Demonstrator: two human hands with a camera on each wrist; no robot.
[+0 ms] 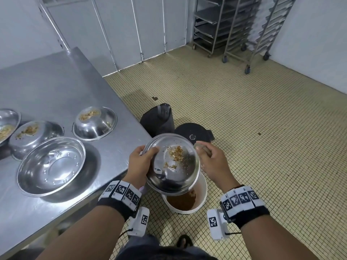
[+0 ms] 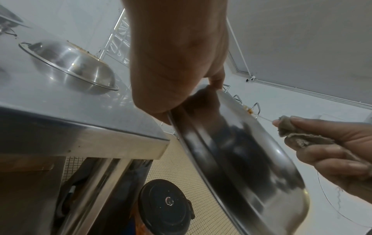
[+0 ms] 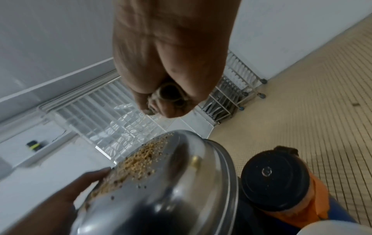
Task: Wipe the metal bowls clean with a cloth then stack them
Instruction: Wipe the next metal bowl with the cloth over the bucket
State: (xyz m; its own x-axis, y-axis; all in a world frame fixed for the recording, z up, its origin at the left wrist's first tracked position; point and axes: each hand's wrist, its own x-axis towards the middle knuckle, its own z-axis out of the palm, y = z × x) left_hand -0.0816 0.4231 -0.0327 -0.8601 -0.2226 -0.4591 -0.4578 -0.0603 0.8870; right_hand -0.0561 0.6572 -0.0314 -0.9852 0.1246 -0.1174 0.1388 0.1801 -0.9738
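My left hand [image 1: 144, 156] grips the rim of a metal bowl [image 1: 174, 164] turned bottom-up and tilted above a white bucket [image 1: 203, 184]. Brown crumbs stick to the bowl's outer base. My right hand [image 1: 208, 156] holds a bunched grey-brown cloth [image 1: 201, 147] just right of the bowl, apart from it. The left wrist view shows the bowl [image 2: 241, 159] under my left hand [image 2: 177, 63] and the cloth [image 2: 298, 135]. In the right wrist view, my right hand [image 3: 171, 55] clutches the cloth [image 3: 169, 93] above the crumbed bowl [image 3: 161, 182].
The steel table [image 1: 56, 87] at left carries an upright clean bowl [image 1: 51, 166], two inverted crumbed bowls [image 1: 94, 122] [image 1: 33, 136] and one at the left edge [image 1: 8, 122]. A black-lidded container [image 1: 193, 132] and black bin [image 1: 159, 119] stand on the tiled floor. Wheeled racks [image 1: 234, 25] line the far wall.
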